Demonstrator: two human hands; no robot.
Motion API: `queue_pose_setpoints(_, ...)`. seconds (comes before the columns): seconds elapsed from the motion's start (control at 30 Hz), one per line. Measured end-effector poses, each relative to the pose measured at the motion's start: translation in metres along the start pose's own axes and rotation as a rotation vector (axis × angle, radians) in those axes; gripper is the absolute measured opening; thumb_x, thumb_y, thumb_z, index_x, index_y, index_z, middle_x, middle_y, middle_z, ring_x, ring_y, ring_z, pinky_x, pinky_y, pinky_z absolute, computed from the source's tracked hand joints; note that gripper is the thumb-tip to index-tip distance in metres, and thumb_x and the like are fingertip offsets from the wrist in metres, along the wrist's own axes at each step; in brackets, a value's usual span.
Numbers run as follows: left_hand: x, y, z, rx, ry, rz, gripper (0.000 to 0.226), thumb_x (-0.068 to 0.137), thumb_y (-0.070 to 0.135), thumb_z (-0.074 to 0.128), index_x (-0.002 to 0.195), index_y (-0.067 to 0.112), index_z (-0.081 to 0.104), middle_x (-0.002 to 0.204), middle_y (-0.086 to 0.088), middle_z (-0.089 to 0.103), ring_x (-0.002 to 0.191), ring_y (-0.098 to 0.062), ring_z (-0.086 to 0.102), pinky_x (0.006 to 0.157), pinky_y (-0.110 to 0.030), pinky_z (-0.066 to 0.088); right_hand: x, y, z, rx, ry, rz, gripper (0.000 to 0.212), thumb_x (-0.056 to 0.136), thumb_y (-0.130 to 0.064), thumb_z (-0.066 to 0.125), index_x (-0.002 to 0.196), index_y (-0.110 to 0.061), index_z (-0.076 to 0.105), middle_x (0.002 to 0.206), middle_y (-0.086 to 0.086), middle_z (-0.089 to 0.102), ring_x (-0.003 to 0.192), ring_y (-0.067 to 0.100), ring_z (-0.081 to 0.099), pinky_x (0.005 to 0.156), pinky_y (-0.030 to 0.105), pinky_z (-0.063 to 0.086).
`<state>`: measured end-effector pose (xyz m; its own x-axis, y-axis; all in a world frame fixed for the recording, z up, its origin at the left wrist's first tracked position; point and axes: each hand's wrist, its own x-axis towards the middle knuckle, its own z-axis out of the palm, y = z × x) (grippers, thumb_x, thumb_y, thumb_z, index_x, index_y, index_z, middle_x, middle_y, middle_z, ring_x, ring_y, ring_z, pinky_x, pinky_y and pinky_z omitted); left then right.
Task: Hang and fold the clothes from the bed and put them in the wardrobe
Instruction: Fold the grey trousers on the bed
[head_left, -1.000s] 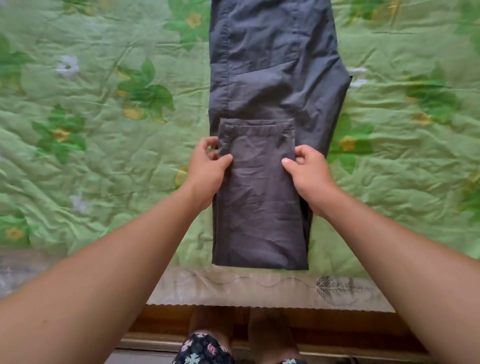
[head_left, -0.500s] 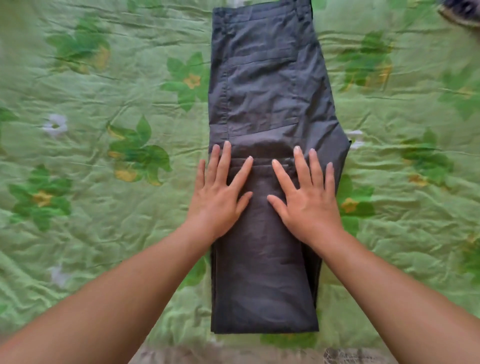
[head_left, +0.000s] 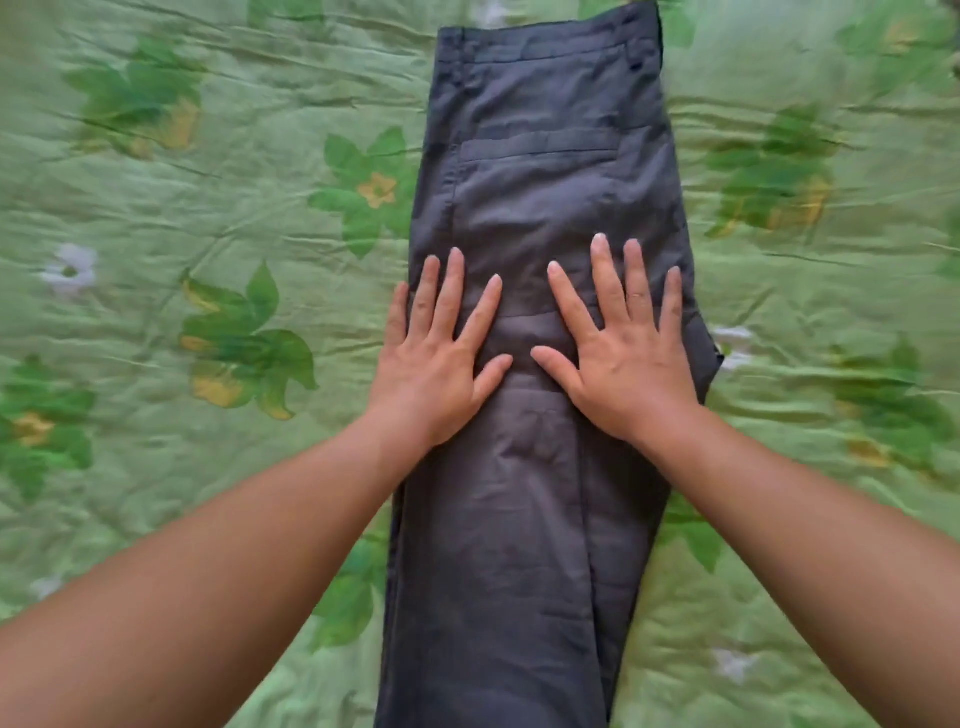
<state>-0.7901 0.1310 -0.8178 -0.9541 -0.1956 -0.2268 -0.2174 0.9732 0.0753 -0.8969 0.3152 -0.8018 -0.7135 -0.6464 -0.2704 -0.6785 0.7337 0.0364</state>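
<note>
We see a green bedspread (head_left: 208, 182) filling the view edge to edge, heavily crinkled, w/ creases running mostly sideways. Printed on it are clusters of darker green leaves w/ yellow-orange flowers. 1 sharp leaf cluster (head_left: 376, 189) sits upper centre-left, a 2nd cluster (head_left: 244, 343) below & left of it, a 3rd cluster (head_left: 36, 426) at the left edge. The top-left cluster (head_left: 140, 111) & 2 right-side clusters (head_left: 779, 182) are blurred. Pale white flowers too: 1 white flower (head_left: 70, 270) mid-left, 1 fainter white flower (head_left: 735, 665) lower right. The view's edges are smeared, so we can't read finer detail there.
</note>
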Motion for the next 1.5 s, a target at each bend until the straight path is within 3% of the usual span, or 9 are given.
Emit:
queue_pose_setpoints(0.1,0.003,0.002,0.004,0.03,-0.049,-0.015,0.078,0.095,0.068,0.024,0.16,0.032,0.0,0.168,-0.013,-0.012,0.154,-0.031,-0.013,0.123,-0.054,0.0,0.01,0.007,0.01,-0.019,-0.089,-0.012,0.08,0.092,-0.079,0.011,0.158,-0.039,-0.012,0.167,0.006,-0.022,0.152,0.032,-0.022,0.12,0.064,-0.004)
queue_pose_setpoints(0.27,0.055,-0.014,-0.024,-0.07,0.221,0.03,0.069,0.095,0.061,0.034,0.156,0.028,0.03,0.166,-0.013,0.016,0.154,-0.031,0.01,0.122,-0.058,0.013,0.038,0.013,-0.009,0.1,0.249,-0.006,0.068,0.098,-0.065,0.029,0.155,-0.028,0.036,0.157,0.017,0.031,0.147,0.037,0.026,0.118,0.065,0.015)
queue_pose_setpoints(0.47,0.147,-0.022,-0.026,-0.013,-0.036,-0.006,0.077,0.096,0.068,0.021,0.159,0.035,-0.008,0.167,-0.01,-0.019,0.153,-0.027,-0.019,0.124,-0.051,-0.004,0.128,0.037,-0.017,-0.022,0.066,0.043,0.079,0.093,-0.077,0.011,0.16,-0.038,-0.005,0.168,0.007,-0.015,0.154,0.031,-0.018,0.119,0.065,-0.005)
queue_pose_setpoints(0.67,0.183,-0.038,-0.044,-0.051,0.16,0.025,0.075,0.091,0.07,0.023,0.158,0.036,0.017,0.168,-0.011,0.0,0.155,-0.029,-0.004,0.124,-0.05,0.003,0.158,0.05,-0.026,0.098,0.315,0.061,0.073,0.093,-0.075,0.024,0.152,-0.033,0.033,0.163,0.011,0.021,0.152,0.033,0.016,0.118,0.064,0.012)
queue_pose_setpoints(0.8,0.207,-0.046,-0.035,-0.007,0.028,-0.018,0.078,0.091,0.075,0.013,0.158,0.04,-0.008,0.168,-0.009,-0.015,0.154,-0.028,-0.015,0.124,-0.05,-0.004,0.189,0.06,-0.019,0.015,0.176,0.116,0.084,0.091,-0.078,0.008,0.16,-0.031,-0.003,0.169,0.004,-0.012,0.154,0.03,-0.016,0.117,0.068,-0.006)
queue_pose_setpoints(0.97,0.206,-0.048,-0.045,-0.041,-0.062,0.001,0.079,0.093,0.074,0.017,0.158,0.038,-0.009,0.167,-0.009,-0.017,0.154,-0.028,-0.016,0.124,-0.051,-0.005,0.184,0.054,-0.025,-0.005,0.073,0.145,0.086,0.092,-0.077,0.006,0.16,-0.028,-0.008,0.168,0.004,-0.017,0.153,0.031,-0.02,0.118,0.067,-0.007)
queue_pose_setpoints(1.17,0.082,-0.028,-0.063,-0.42,0.142,0.024,0.057,0.097,0.042,0.054,0.147,0.015,0.048,0.149,-0.011,0.046,0.138,-0.032,0.041,0.112,-0.048,0.034,0.083,0.012,-0.05,0.291,0.09,0.118,0.069,0.102,-0.055,0.036,0.154,-0.01,0.037,0.163,0.017,0.024,0.153,0.036,0.015,0.12,0.06,0.014)
queue_pose_setpoints(1.3,-0.053,-0.018,-0.044,-0.634,0.192,-0.072,0.05,0.091,0.035,0.062,0.137,0.014,0.057,0.122,-0.004,0.054,0.11,-0.022,0.055,0.099,-0.033,0.045,-0.042,-0.031,-0.039,0.678,0.133,0.133,0.052,0.096,-0.039,0.06,0.138,-0.008,0.057,0.128,0.013,0.055,0.118,0.033,0.053,0.103,0.048,0.042)
queue_pose_setpoints(1.5,-0.162,0.013,-0.014,-1.129,-0.076,-0.535,0.045,0.089,0.014,0.075,0.121,0.038,0.056,0.104,0.008,0.069,0.091,-0.007,0.066,0.086,-0.031,0.054,-0.129,-0.069,-0.014,1.216,-0.144,0.698,0.064,0.083,-0.02,0.079,0.14,-0.023,0.05,0.119,0.0,0.065,0.106,0.019,0.065,0.098,0.042,0.051)
